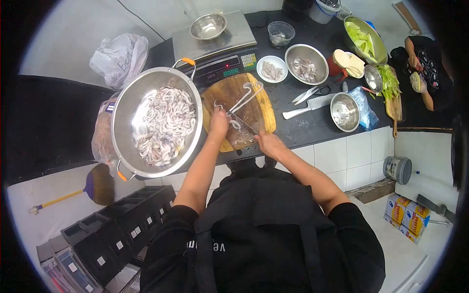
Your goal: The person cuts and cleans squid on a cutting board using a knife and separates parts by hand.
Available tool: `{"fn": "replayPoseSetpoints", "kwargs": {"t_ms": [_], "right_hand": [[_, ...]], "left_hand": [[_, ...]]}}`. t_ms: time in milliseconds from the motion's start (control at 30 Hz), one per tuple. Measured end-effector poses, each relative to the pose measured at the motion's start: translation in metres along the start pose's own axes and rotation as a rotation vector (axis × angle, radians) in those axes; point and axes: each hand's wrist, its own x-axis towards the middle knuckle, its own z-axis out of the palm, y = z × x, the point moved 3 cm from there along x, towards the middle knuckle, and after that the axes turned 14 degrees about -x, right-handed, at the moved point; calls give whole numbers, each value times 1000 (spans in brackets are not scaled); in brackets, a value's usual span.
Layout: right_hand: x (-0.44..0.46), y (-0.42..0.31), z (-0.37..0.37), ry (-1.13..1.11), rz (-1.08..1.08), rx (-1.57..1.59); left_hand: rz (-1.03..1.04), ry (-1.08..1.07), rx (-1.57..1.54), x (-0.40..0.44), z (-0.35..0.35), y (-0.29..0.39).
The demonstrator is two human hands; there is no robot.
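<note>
On a wooden cutting board [264,110], my left hand [219,122] pinches some squid tentacles [235,124] near the board's left side. My right hand [270,145] is closed around the handle of a knife [245,124], its blade slanting up and left across the board to the tentacles beside my left fingers. Two long pale tentacles [242,97] stretch from there toward the board's top right. Left of the board, a large steel colander [118,117] with orange handles holds a heap of cut squid tentacles [166,122]. My left fingertips are partly hidden.
Behind the board stands a digital scale [239,31] bearing a small steel bowl [208,27]. To the right are a white bowl [261,68], a steel bowl [293,51], scissors [310,93], a second knife [308,107] and an empty steel bowl [345,112]. Another person [430,68] works at far right.
</note>
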Motion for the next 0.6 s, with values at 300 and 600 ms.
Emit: {"fn": "replayPoseSetpoints", "kwargs": {"t_ms": [300,600], "right_hand": [[18,-1,20,-88,35,-19],[-14,36,-11,-115,-44,-34]], "left_hand": [[-206,62,-63,3,15,-14],[-34,64,202,-2,-16,29]]}}
